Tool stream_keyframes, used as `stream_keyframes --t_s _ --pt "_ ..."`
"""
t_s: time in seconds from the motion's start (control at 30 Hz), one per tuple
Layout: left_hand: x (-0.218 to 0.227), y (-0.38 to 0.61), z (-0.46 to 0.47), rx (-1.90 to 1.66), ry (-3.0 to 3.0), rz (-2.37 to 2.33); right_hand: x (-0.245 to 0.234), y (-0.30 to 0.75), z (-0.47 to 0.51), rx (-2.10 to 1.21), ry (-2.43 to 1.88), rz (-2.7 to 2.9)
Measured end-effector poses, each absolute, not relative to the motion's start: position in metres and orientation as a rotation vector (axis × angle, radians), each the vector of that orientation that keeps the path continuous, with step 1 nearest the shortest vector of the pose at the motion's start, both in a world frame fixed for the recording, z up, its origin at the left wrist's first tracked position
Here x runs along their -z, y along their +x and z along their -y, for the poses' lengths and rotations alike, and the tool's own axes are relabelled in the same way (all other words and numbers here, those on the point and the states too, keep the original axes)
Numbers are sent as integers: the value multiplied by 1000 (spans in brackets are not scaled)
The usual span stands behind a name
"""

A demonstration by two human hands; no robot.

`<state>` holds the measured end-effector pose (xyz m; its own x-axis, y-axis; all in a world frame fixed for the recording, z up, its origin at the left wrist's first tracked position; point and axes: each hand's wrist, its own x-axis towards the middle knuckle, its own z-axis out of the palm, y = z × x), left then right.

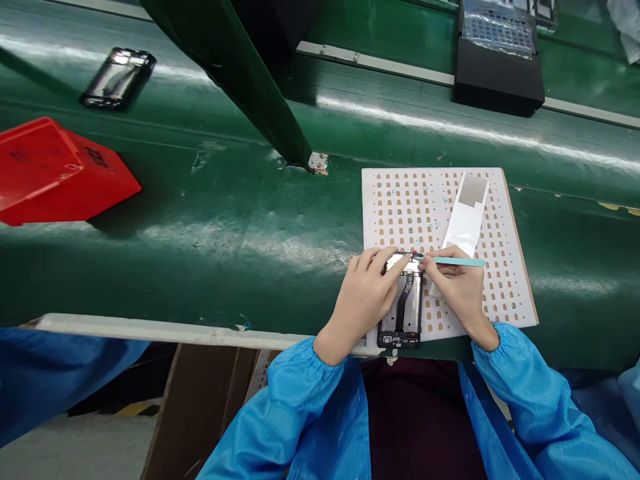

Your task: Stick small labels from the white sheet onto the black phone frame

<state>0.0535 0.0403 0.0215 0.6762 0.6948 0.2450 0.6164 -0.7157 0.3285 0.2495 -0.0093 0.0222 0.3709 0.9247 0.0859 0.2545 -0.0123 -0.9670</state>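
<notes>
Phone chassis [403, 310], opened and showing its internals, lies on the near-left corner of a white perforated board [505, 293], which rests on the green conveyor belt [225, 220]. Its long axis runs away from the person, top end farthest. The left hand [363, 303] rests against the chassis's left edge, fingers curled loosely over the upper end, steadying rather than gripping. The right hand [457, 287] sits just right of the chassis and pinches a slim teal tool [457, 261], lying crosswise with its tip at the top end; what the tip touches appears to be a small red part, though the view is too small to confirm. Both hands meet at that top end. A white strip [467, 220] lies on the board beyond. A second phone frame [119, 77] and a red bin [55, 170] sit well apart to the left.
</notes>
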Motion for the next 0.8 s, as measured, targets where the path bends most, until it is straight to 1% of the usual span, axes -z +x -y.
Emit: stream_keyframes --t_s 0.47,0.8 --pt "-25 48 -59 -362 3016 -887 -21 252 9 -764 -1491 1120" --pt "-16 46 -66 -450 2946 -798 -30 279 35 -748 -1486 988"
